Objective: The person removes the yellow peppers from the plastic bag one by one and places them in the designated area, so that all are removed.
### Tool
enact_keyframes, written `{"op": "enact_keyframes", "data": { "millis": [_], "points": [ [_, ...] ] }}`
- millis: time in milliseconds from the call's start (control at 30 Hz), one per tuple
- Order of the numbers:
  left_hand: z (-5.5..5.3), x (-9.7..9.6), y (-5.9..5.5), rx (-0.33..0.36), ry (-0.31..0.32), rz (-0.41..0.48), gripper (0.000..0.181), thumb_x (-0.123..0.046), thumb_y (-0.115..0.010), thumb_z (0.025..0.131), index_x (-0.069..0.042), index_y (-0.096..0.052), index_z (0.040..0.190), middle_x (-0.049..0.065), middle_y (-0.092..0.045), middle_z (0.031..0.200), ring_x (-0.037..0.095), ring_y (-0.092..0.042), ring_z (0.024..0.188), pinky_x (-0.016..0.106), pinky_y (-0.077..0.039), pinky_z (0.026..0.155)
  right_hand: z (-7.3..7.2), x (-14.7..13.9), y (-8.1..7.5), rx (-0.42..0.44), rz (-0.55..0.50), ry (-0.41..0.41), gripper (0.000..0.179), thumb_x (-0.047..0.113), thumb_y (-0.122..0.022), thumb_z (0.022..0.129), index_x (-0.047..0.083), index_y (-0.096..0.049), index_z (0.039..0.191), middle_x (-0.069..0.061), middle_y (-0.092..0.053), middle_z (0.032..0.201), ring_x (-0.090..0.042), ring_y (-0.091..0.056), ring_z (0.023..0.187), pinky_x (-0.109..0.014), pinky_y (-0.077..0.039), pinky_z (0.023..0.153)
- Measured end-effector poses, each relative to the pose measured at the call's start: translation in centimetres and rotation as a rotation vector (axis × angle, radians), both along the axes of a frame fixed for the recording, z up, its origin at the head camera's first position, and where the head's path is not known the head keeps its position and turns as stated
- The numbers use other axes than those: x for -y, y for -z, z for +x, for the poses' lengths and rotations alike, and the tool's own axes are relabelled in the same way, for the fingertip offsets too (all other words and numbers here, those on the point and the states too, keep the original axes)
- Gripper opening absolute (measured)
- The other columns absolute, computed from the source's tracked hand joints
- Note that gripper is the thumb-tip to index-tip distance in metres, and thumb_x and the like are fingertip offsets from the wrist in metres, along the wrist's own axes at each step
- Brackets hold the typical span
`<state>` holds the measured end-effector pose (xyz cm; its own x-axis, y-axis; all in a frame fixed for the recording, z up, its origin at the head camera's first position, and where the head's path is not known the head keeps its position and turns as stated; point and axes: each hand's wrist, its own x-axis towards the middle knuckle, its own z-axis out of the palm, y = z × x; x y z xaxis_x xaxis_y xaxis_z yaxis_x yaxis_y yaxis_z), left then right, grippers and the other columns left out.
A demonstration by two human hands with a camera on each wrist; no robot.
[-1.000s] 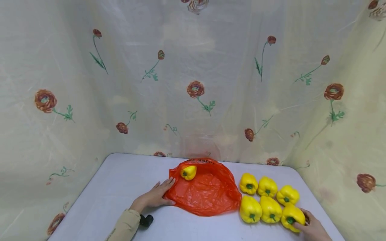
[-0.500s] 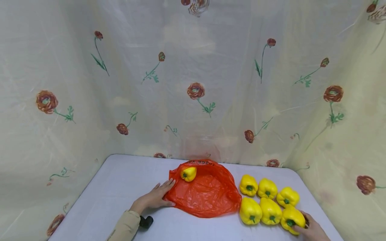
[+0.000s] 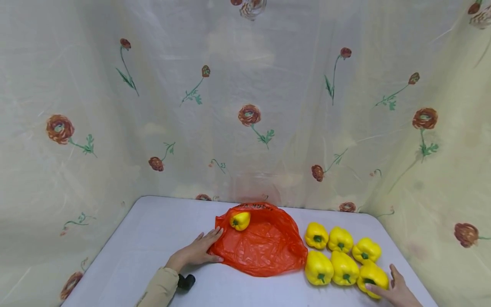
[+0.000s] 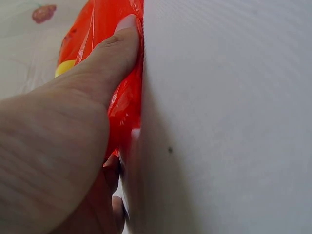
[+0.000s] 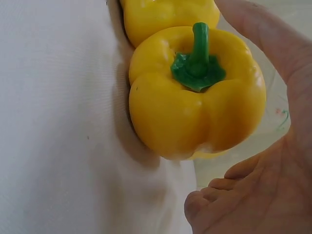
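Observation:
A red plastic bag (image 3: 264, 253) lies mid-table with its mouth toward me and one yellow bell pepper (image 3: 241, 221) at its left side. My left hand (image 3: 197, 250) rests flat on the bag's left edge, fingers spread; in the left wrist view the thumb (image 4: 119, 46) lies along the red plastic. On the right, my right hand (image 3: 398, 291) is beside the nearest right bell pepper (image 3: 377, 275), thumb and fingers spread apart. The right wrist view shows this pepper's green stem (image 5: 199, 58) and a gap between palm and pepper.
More yellow bell peppers (image 3: 319, 267) stand close together in two rows right of the bag. A small black object (image 3: 186, 282) lies by the left forearm. A flowered curtain (image 3: 291, 128) hangs behind and beside the white table (image 3: 153, 230).
My right hand's fingers have spread away from the nearest right pepper, which stays in its place. The left hand and the bag hold still.

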<state>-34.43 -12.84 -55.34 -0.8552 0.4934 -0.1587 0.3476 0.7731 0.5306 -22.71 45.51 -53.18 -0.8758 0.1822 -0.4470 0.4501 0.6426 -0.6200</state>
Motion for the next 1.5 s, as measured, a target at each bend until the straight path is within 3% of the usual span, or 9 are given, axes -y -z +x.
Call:
{"op": "enact_keyframes", "data": {
  "millis": [333, 633, 833, 1133, 1500],
  "points": [
    [0.1, 0.1, -0.3, 0.0, 0.004, 0.009, 0.098, -0.062, -0.064, 0.081, -0.017, -0.019, 0.155, 0.008, -0.016, 0.163, 0.031, -0.016, 0.149, 0.055, -0.008, 0.121, -0.3, 0.3, -1.1, -0.027, 0.002, 0.027, 0.134, 0.065, -0.062, 0.082, -0.016, 0.031, 0.136, -0.049, 0.015, 0.14, -0.066, -0.005, 0.129, -0.068, -0.016, 0.109],
    [0.1, 0.1, -0.3, 0.002, 0.003, 0.01, 0.097, -0.061, -0.064, 0.082, -0.016, -0.019, 0.155, 0.009, -0.016, 0.163, 0.032, -0.016, 0.149, 0.055, -0.008, 0.121, -0.7, 2.5, -4.0, -0.118, 0.025, -0.04, 0.128, 0.06, -0.06, 0.086, -0.009, 0.033, 0.14, -0.048, 0.019, 0.142, -0.066, -0.001, 0.131, -0.068, -0.015, 0.108],
    [0.1, 0.1, -0.2, 0.003, -0.003, 0.001, 0.098, -0.063, -0.064, 0.081, -0.017, -0.019, 0.155, 0.008, -0.016, 0.163, 0.031, -0.015, 0.149, 0.055, -0.007, 0.121, -1.4, 5.3, -5.8, -0.194, -0.007, -0.077, 0.123, 0.054, -0.064, 0.087, 0.0, 0.032, 0.144, -0.037, 0.027, 0.149, -0.061, 0.006, 0.136, -0.071, -0.011, 0.109],
    [0.2, 0.1, -0.3, 0.002, 0.004, 0.015, 0.097, -0.061, -0.064, 0.082, -0.016, -0.02, 0.155, 0.008, -0.017, 0.162, 0.031, -0.016, 0.149, 0.055, -0.007, 0.121, -2.7, 10.9, -7.0, -0.35, -0.116, -0.172, 0.117, 0.042, -0.074, 0.083, 0.005, 0.013, 0.153, -0.028, 0.003, 0.159, -0.051, 0.0, 0.144, -0.064, -0.012, 0.114],
    [0.2, 0.0, -0.2, -0.002, 0.004, 0.007, 0.097, -0.062, -0.064, 0.081, -0.018, -0.02, 0.155, 0.007, -0.017, 0.162, 0.029, -0.016, 0.149, 0.054, -0.008, 0.121, -5.5, 17.6, -7.2, -0.375, -0.171, -0.224, 0.115, 0.053, -0.08, 0.071, 0.014, -0.008, 0.152, -0.015, -0.013, 0.16, -0.042, -0.01, 0.146, -0.062, -0.025, 0.112]
  ]
}}
